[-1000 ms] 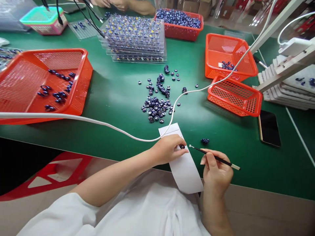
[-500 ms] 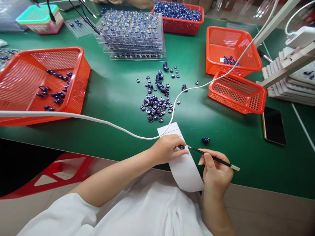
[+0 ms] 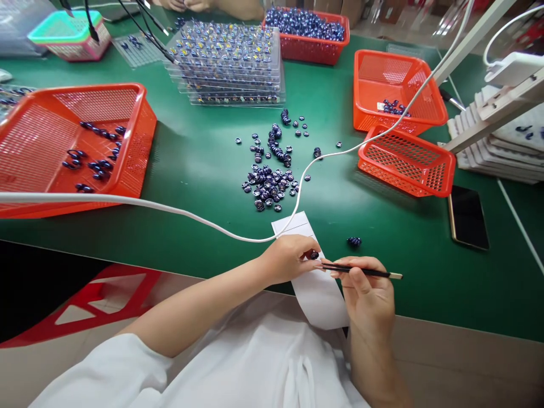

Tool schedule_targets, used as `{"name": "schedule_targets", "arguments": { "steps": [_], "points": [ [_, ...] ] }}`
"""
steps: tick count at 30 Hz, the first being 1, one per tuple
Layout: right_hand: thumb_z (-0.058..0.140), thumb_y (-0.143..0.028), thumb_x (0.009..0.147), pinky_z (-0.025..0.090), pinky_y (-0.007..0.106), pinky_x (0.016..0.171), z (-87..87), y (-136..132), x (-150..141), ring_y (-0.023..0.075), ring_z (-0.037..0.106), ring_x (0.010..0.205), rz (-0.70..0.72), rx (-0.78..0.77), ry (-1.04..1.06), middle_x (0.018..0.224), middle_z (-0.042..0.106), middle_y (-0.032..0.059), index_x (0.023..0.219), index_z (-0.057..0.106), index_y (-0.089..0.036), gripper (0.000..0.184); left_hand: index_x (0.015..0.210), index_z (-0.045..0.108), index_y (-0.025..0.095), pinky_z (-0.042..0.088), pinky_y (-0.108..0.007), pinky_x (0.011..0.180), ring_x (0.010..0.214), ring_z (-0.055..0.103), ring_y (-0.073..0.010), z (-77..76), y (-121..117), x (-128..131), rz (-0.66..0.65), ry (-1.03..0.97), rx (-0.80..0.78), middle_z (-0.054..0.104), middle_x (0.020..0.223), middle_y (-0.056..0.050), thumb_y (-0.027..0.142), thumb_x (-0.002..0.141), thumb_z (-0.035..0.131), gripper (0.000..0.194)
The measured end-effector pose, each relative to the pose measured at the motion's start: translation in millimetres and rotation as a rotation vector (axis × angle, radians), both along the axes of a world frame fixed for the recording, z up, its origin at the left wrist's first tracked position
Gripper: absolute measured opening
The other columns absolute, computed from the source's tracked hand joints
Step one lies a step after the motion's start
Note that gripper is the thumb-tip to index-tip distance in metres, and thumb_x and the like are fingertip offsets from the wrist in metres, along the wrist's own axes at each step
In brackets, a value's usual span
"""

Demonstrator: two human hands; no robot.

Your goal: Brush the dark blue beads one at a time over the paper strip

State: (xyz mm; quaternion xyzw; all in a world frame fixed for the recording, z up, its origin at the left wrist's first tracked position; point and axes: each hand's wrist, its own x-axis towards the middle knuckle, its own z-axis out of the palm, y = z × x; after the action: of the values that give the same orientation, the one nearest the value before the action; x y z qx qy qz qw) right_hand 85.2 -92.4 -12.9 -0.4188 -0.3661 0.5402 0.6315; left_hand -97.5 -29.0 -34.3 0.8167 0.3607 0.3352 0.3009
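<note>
Between the thumb and forefinger of my left hand (image 3: 287,260) is a small dark, shiny bead (image 3: 314,255); the hand is closed on it over a white paper strip (image 3: 317,297). My right hand (image 3: 368,289) is closed round slim black tweezers (image 3: 369,272) with a pale end. Their tips point left and reach my left thumb, just below the bead; whether they touch it I cannot tell. Beyond the strip lies a pile of dark striped beads (image 3: 270,187), with a curved row of beads (image 3: 276,144) behind it. A small bead cluster (image 3: 354,242) lies above my right hand.
A white cable (image 3: 204,220) crosses in front of the piles. Orange baskets stand left (image 3: 147,136) and right (image 3: 361,113), with a smaller basket (image 3: 408,184) and phone (image 3: 468,218). Stacked clear trays (image 3: 238,97) and a red bead basket (image 3: 314,51) are behind. Another person's hands (image 3: 187,4) show beyond.
My right hand has moved slightly left and turned the tweezers flatter, their tips now lower by my left thumb. My left hand stays almost still with the bead.
</note>
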Motion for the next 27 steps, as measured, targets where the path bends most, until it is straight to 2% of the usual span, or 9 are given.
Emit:
{"name": "schedule_targets", "arguments": {
  "steps": [2, 7, 14, 17, 22, 27],
  "points": [
    [0.075, -0.033, 0.087, 0.062, 0.039, 0.069, 0.2, 2.5, -3.2, 0.0182, 0.073, 0.068, 0.030, -0.029, 0.000, 0.087, 0.077, 0.0016, 0.091, 0.071, -0.026, 0.010, 0.089, 0.068, 0.016, 0.045, -0.021, 0.059, 0.060, 0.061, -0.0115, 0.1, -1.2, 0.2, 0.002, 0.015, -0.018, 0.069, 0.069, 0.000, 0.033, 0.088, 0.072, 0.017],
    [0.077, -0.041, 0.083, 0.062, 0.038, 0.064, -1.1, 6.9, -6.6, 0.0192, 0.073, 0.065, 0.002, -0.086, -0.064, 0.084, 0.077, 0.0017, 0.088, 0.067, -0.025, 0.019, 0.090, 0.070, 0.016, 0.047, -0.022, 0.062, 0.066, 0.064, -0.0133, 2.8, -1.8, -0.3, -0.034, 0.031, -0.097, 0.071, 0.074, -0.002, 0.040, 0.089, 0.072, 0.024],
    [0.077, -0.036, 0.083, 0.061, 0.036, 0.064, -1.5, 8.9, -1.7, 0.0189, 0.073, 0.066, 0.000, -0.046, -0.063, 0.085, 0.078, 0.0031, 0.088, 0.069, -0.024, 0.016, 0.115, 0.069, 0.015, 0.052, -0.023, 0.070, 0.076, 0.068, -0.0148, 13.4, 2.4, -7.5, -0.185, -0.006, -0.222, 0.076, 0.092, -0.007, 0.023, 0.091, 0.063, 0.026],
    [0.077, -0.036, 0.084, 0.062, 0.037, 0.066, -2.4, 6.9, 3.1, 0.0184, 0.073, 0.065, -0.051, -0.042, -0.118, 0.085, 0.078, 0.0039, 0.087, 0.070, -0.022, 0.016, 0.112, 0.071, 0.016, 0.053, -0.023, 0.070, 0.074, 0.067, -0.0143, 13.7, 2.8, -7.4, -0.138, -0.030, -0.283, 0.075, 0.089, -0.006, 0.021, 0.090, 0.064, 0.024],
    [0.079, -0.031, 0.083, 0.060, 0.032, 0.063, -5.7, -1.9, 10.2, 0.0157, 0.071, 0.061, -0.346, -0.040, -0.387, 0.087, 0.077, 0.0042, 0.088, 0.073, -0.019, 0.014, 0.106, 0.071, 0.015, 0.055, -0.022, 0.066, 0.070, 0.067, -0.0128, 7.7, 1.1, -3.1, -0.020, -0.133, -0.398, 0.074, 0.083, -0.004, 0.026, 0.086, 0.074, 0.023],
    [0.076, -0.032, 0.085, 0.059, 0.027, 0.058, -11.9, -10.0, 6.2, 0.0132, 0.069, 0.060, -0.372, -0.076, -0.545, 0.086, 0.075, 0.0041, 0.090, 0.075, -0.019, 0.014, 0.103, 0.072, 0.014, 0.057, -0.022, 0.067, 0.070, 0.068, -0.0131, 6.4, 0.1, -0.7, 0.019, -0.119, -0.357, 0.074, 0.082, -0.004, 0.024, 0.084, 0.076, 0.022]
  ]
}}
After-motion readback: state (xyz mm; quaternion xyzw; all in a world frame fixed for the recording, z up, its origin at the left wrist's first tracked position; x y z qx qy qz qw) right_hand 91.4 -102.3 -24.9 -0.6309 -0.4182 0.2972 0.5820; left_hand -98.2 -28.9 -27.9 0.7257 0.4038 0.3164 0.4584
